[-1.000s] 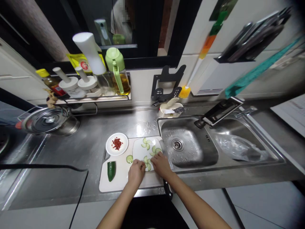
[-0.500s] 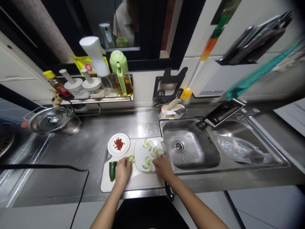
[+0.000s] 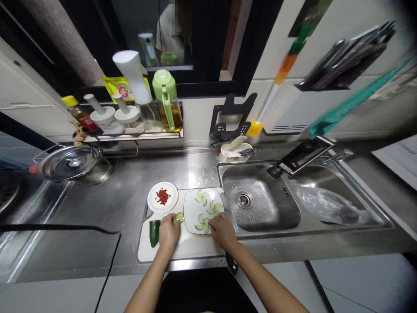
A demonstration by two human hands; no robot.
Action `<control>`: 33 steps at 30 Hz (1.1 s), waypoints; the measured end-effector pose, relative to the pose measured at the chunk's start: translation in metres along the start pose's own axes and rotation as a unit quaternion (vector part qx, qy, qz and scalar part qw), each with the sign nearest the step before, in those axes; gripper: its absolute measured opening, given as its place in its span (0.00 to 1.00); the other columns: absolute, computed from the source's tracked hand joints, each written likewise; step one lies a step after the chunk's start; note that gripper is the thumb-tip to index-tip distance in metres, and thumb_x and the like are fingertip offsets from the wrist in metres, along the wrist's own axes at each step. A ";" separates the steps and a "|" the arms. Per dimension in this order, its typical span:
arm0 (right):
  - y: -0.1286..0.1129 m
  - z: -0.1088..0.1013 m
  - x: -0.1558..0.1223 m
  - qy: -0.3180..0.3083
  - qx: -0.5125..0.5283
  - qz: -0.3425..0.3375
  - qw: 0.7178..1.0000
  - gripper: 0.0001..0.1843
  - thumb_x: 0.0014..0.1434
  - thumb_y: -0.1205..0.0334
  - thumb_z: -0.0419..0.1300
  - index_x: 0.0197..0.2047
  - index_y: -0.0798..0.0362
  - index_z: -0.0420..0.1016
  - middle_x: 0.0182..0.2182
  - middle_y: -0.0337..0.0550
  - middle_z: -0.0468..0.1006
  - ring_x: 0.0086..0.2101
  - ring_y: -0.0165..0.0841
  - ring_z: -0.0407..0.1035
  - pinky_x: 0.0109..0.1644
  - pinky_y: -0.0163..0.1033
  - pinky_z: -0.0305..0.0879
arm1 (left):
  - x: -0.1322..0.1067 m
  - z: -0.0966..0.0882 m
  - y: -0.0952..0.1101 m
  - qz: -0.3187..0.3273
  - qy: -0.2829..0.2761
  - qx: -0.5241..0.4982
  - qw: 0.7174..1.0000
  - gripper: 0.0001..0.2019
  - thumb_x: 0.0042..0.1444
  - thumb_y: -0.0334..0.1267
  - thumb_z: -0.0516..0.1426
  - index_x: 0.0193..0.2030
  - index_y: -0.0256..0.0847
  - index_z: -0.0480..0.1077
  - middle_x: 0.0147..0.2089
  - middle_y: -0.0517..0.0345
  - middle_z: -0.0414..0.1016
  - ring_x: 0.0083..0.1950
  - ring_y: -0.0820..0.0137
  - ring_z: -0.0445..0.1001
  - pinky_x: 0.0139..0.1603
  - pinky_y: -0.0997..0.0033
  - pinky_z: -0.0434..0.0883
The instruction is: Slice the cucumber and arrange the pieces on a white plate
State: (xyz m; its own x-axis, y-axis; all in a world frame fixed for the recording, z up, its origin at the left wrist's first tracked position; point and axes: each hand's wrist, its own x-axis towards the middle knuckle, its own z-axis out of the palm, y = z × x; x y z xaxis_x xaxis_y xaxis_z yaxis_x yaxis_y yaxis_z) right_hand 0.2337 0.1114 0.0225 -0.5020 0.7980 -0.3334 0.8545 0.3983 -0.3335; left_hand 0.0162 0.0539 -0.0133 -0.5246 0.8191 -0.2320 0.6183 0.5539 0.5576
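A white cutting board (image 3: 192,250) lies on the steel counter left of the sink. On it stands a white square plate (image 3: 193,213) with several cucumber half-slices (image 3: 211,205) laid in a pattern. My left hand (image 3: 168,234) is closed in a pinch on a round cucumber slice (image 3: 179,216) beside the plate's left edge. A dark green cucumber end (image 3: 154,232) lies just left of that hand. My right hand (image 3: 223,231) rests at the plate's near right corner, fingertips on the slices there, fingers curled.
A small round plate (image 3: 156,204) with chopped red chilli stands behind the board. A knife handle (image 3: 231,263) sticks out at the counter's front edge. The sink (image 3: 260,204) lies to the right, a pot lid (image 3: 70,163) far left, bottles on a rack (image 3: 130,113) behind.
My left hand moved left from the plate's near edge to the round slice beside the plate and closed on it. My right hand stayed at the plate's corner.
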 end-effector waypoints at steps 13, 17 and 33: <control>-0.012 0.002 0.009 0.038 0.057 -0.036 0.997 0.10 0.58 0.69 0.53 0.37 0.50 0.75 0.35 0.42 0.76 0.43 0.37 0.61 0.41 0.39 0.53 | -0.002 -0.008 -0.001 -0.007 -0.003 -0.139 0.990 0.09 0.49 0.44 0.56 0.31 0.41 0.71 0.24 0.63 0.70 0.25 0.73 0.66 0.31 0.75 0.62; -0.019 0.006 0.021 0.058 0.094 -0.067 0.992 0.11 0.56 0.72 0.53 0.37 0.53 0.76 0.34 0.42 0.76 0.41 0.36 0.62 0.45 0.39 0.55 | -0.004 -0.015 0.002 0.009 -0.011 -0.171 0.985 0.10 0.47 0.45 0.57 0.30 0.40 0.71 0.21 0.65 0.66 0.24 0.75 0.63 0.29 0.77 0.61; -0.032 -0.005 0.056 0.092 0.306 -0.059 0.946 0.06 0.53 0.64 0.60 0.31 0.48 0.79 0.30 0.38 0.79 0.42 0.36 0.67 0.47 0.40 0.58 | -0.001 -0.014 0.035 0.023 -0.105 -0.317 0.942 0.13 0.44 0.48 0.59 0.28 0.39 0.69 0.23 0.65 0.66 0.25 0.77 0.60 0.29 0.78 0.59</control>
State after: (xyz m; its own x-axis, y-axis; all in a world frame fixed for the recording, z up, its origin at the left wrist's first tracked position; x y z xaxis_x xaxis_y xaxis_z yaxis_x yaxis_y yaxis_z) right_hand 0.1794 0.1453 0.0187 -0.5100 0.8515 -0.1219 0.5286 0.1985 -0.8253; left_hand 0.0301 0.0702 0.0174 -0.3379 0.8879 -0.3121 0.1289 0.3722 0.9192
